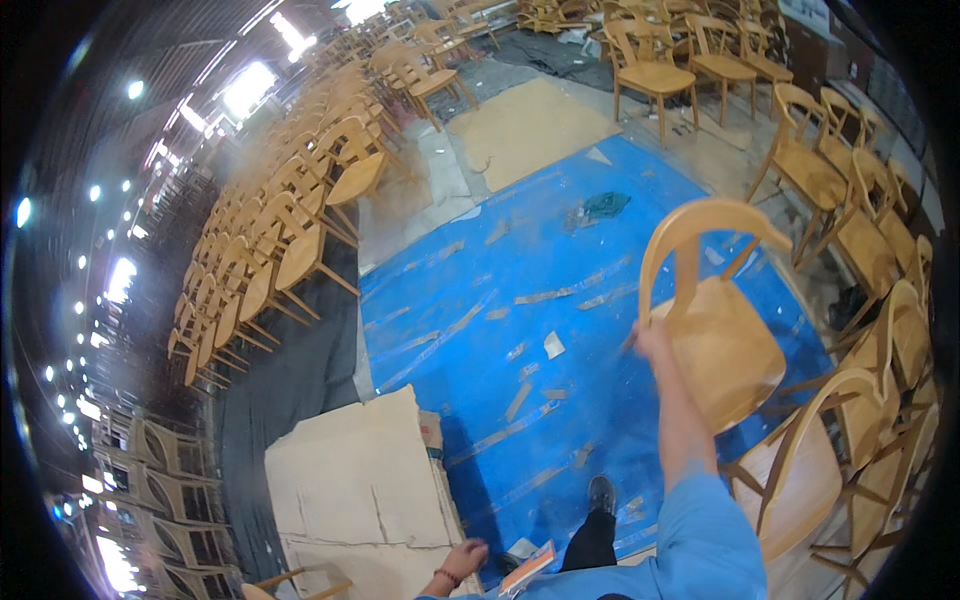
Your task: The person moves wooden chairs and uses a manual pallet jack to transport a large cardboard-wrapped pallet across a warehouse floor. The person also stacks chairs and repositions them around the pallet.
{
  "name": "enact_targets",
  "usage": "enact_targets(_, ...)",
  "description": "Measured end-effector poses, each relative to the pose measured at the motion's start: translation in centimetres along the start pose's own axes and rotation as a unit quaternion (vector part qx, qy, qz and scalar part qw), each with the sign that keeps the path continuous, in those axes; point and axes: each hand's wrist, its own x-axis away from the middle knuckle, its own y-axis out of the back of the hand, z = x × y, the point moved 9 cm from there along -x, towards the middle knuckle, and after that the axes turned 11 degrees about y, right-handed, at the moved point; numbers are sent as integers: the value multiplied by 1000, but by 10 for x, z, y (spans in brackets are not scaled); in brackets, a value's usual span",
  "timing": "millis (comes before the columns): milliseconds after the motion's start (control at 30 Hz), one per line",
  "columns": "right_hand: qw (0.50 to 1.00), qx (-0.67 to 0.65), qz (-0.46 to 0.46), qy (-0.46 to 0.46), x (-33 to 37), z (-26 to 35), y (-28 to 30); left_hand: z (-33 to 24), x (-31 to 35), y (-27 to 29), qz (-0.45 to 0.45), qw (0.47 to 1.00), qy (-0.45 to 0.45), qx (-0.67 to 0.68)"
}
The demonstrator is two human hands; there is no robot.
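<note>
A light wooden chair (722, 345) with a curved backrest is tilted in front of me on the right. My right hand (655, 342) is closed around the end of its curved back rail, at the chair's left side. My left hand (462, 560) hangs low, beside a large sheet of cardboard (350, 480). Its fingers are loosely bent and apart, with nothing visible in them. A beaded bracelet (447, 577) circles that wrist. Close to this hand, a flat orange and white thing (528, 568) shows against my blue shirt; its kind is unclear.
Blue sheeting (440, 320) with tape scraps covers the floor. More wooden chairs (800, 475) crowd my right side, with others (655, 75) at the far right. Long rows of chairs (270, 235) stand left beside black sheeting (300, 370). Stacked chair frames (165, 495) rise at lower left.
</note>
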Motion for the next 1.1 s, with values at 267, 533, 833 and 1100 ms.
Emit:
enact_targets(267,907,-15,421,23,321,7,-43,-226,-44,-57,6,944,-251,215)
enact_targets(533,926,-263,130,-236,228,-139,-3,-162,-30,-19,-17,964,-147,219)
enact_targets(833,982,65,-115,-138,202,-151,34,38,17,22,-16,937,-38,346)
enact_targets(1100,993,-60,92,-38,226,-21,-44,161,37,56,-36,808,-17,588)
